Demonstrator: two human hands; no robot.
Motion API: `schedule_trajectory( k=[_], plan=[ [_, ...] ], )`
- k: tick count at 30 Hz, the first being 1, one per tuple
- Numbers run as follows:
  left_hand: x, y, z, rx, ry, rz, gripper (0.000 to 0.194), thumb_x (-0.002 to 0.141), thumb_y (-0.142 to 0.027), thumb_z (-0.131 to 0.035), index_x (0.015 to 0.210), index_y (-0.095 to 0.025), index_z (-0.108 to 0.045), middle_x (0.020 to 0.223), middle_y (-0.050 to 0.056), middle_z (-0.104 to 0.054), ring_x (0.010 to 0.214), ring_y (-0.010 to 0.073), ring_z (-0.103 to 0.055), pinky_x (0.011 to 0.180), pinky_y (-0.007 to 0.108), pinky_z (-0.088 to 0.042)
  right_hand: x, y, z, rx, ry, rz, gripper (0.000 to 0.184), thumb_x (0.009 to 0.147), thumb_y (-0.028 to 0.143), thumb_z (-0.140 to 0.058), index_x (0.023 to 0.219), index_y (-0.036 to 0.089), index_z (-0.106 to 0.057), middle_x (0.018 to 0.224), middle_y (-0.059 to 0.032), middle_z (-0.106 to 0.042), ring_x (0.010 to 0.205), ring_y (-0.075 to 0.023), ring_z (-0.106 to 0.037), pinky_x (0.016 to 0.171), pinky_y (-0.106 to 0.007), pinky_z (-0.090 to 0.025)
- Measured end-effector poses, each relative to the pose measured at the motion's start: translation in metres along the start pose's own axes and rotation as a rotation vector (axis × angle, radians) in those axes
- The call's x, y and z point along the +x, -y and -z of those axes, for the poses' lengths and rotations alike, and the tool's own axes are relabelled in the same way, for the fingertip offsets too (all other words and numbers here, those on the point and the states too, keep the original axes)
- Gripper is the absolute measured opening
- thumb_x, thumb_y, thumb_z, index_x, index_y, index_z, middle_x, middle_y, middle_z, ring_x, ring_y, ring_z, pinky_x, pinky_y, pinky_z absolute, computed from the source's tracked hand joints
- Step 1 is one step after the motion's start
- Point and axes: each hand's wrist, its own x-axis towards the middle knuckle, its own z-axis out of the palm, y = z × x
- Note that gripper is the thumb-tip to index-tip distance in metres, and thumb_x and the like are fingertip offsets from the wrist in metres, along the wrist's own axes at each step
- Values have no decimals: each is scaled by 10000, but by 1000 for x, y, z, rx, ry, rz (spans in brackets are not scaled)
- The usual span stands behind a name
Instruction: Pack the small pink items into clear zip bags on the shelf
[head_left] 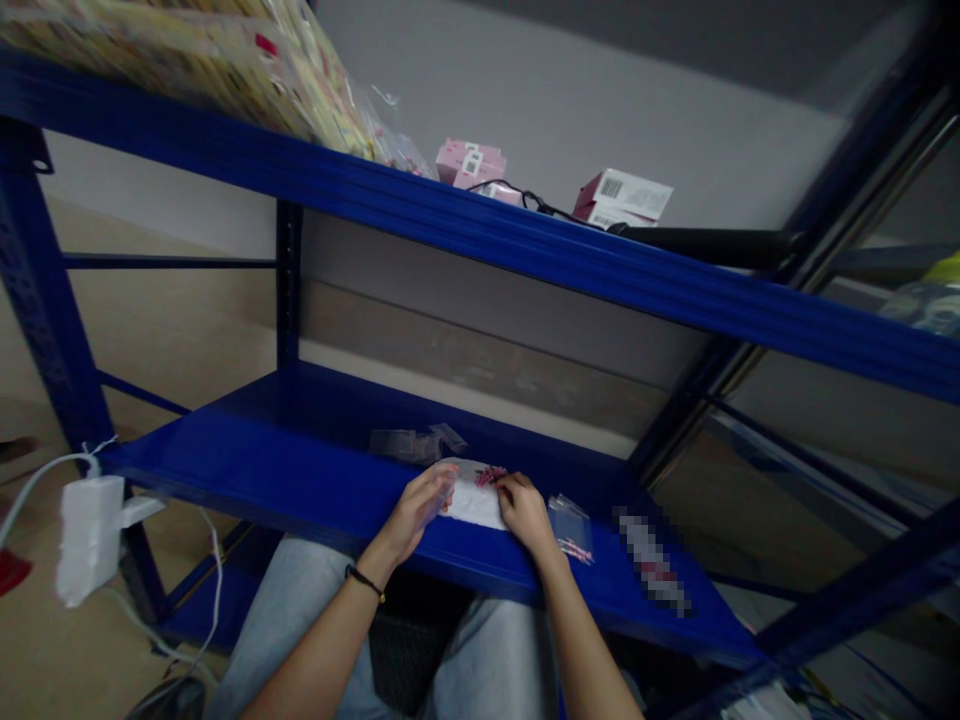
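My left hand [418,510] and my right hand [525,512] rest on the lower blue shelf [300,470], both closed on a white packet with a red print [474,495] that lies between them. The left fingers pinch its left edge, the right fingers its right top corner. A small clear bag [570,525] lies just right of my right hand. More clear bags [416,443] lie behind the packet. A black band circles my left wrist.
An upper blue shelf [480,235] carries plastic-wrapped goods [210,60], pink boxes [472,165], a white and red box [622,197] and a black cable. A white power adapter [88,535] with cords hangs at the left shelf post. My knees sit under the shelf.
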Motion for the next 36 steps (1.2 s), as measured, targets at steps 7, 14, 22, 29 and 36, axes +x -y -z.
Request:
schedule_trajectory(
  k=[7, 14, 22, 29, 36],
  plan=[
    [1, 3, 2, -10, 4, -13, 341, 816, -373, -711, 1083, -161, -713, 918, 65, -656, 772, 149, -569, 699, 246, -410, 6, -3, -5, 29, 20, -25, 255, 918, 179, -467, 971, 193, -715, 1006, -92, -654, 940, -212, -633, 881, -286, -469],
    [0, 3, 2, 0, -5, 6, 341, 821, -374, -710, 1095, -170, -714, 963, 68, -667, 779, 142, -575, 704, 241, -416, 6, -3, -5, 37, 20, -42, 256, 930, 195, -447, 945, 189, -703, 971, -84, -654, 890, -207, -647, 835, -278, -471],
    [0, 1, 0, -19, -12, -9, 335, 811, -373, -721, 1070, -161, -719, 916, 63, -656, 757, 143, -569, 688, 238, -408, 7, -3, -3, 66, 3, -45, 255, 918, 193, -456, 926, 185, -711, 958, -86, -678, 906, -212, -645, 857, -297, -473],
    [0, 3, -1, 21, 46, 3, 383, 810, -405, -721, 1105, -162, -700, 926, 79, -661, 770, 160, -574, 697, 252, -400, 20, 48, 37, 524, -122, -74, 273, 900, 388, -537, 919, 177, -709, 895, -80, -714, 803, -210, -652, 758, -311, -513],
    [-3, 0, -3, 70, 103, 32, 400, 816, -382, -718, 1154, -171, -686, 1052, 100, -668, 866, 186, -594, 754, 268, -412, 21, 91, 66, 556, -23, 142, 286, 941, 378, -508, 1017, 214, -729, 1049, -71, -706, 961, -192, -647, 856, -296, -490]
  ],
)
